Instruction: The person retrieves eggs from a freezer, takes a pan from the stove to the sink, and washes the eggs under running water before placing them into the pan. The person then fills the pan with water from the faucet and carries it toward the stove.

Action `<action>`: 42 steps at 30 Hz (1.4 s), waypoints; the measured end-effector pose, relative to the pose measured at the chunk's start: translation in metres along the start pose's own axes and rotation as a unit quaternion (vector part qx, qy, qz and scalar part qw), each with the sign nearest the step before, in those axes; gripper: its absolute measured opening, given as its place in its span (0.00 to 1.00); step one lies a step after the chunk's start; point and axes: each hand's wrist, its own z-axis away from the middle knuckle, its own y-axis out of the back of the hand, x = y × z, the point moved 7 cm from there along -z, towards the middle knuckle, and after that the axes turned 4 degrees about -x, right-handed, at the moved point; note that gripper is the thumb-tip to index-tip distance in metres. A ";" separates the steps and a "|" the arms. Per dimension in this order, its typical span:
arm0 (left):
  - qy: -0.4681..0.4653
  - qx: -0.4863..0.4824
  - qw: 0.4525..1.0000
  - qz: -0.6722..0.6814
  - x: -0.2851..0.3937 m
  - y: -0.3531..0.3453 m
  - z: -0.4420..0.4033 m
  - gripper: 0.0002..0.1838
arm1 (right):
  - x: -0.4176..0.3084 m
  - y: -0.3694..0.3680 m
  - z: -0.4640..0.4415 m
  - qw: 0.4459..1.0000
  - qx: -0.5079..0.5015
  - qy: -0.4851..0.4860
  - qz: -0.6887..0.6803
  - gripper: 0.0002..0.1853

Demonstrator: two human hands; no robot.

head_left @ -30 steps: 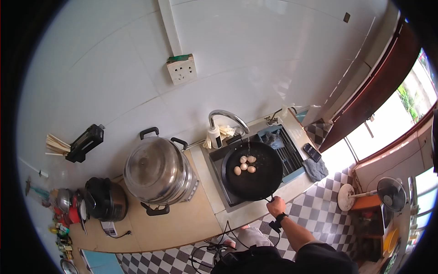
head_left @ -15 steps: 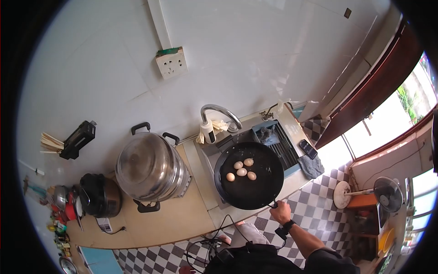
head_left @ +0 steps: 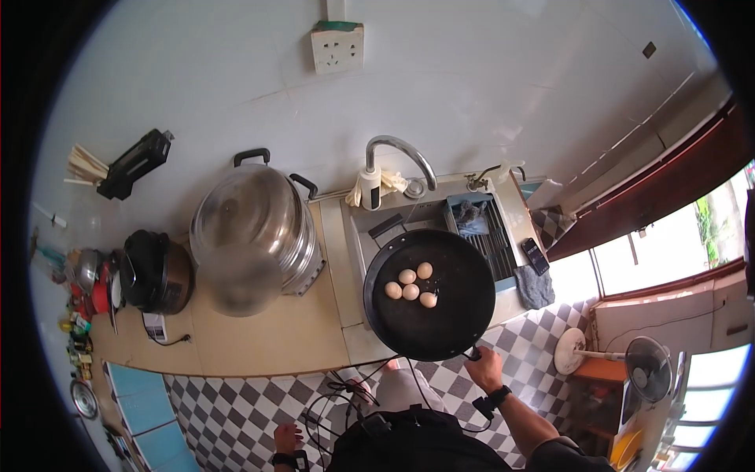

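Observation:
My right hand (head_left: 485,369) is closed round the short handle of a black pan (head_left: 460,315), which is held over the front of the sink (head_left: 358,236). Several eggs (head_left: 410,291) lie together in the left half of the pan. The curved tap (head_left: 401,145) stands behind the pan. At the bottom, low beside my body, my left hand (head_left: 289,437) hangs with its fingers partly curled and apart, holding nothing.
A large steel steamer pot (head_left: 252,208) and a black cooker (head_left: 157,271) stand on the counter (head_left: 267,342) at left. Right of the sink are a phone (head_left: 535,256) and grey cloth (head_left: 535,286). Cables (head_left: 322,409) hang before my body; a fan (head_left: 649,370) stands at right.
The pan has come away from under the tap toward my body, held by my right hand. The eggs have shifted to its left side. My left hand has come into view at the bottom.

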 end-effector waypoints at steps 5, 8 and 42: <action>0.013 -0.027 0.999 -0.034 -0.035 -0.016 0.014 0.13 | 0.001 0.002 -0.001 0.999 -0.036 0.030 0.000 0.14; 0.066 -0.058 0.994 0.058 -0.101 -0.004 -0.001 0.16 | -0.004 0.003 0.002 0.998 -0.046 0.046 0.005 0.14; 0.054 0.170 0.947 0.269 -0.584 0.088 0.222 0.11 | -0.111 -0.120 0.287 0.936 -0.093 0.308 0.140 0.12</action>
